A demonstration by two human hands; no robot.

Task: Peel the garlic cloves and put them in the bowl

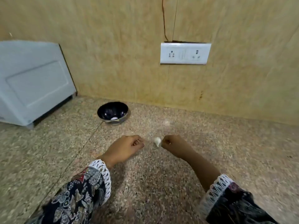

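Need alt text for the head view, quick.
Right hand pinches a white garlic clove above a speckled counter; left hand is curled beside it. A dark bowl sits behind, near the wall.

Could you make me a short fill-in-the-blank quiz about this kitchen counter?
1. The garlic clove lies beside the fingers of the ____ hand.
2. The dark bowl stands near the ____.
3. The socket plate on the wall is ____ in colour.
4. One pale piece already lies in the ____.

Missing words: right; wall; white; bowl
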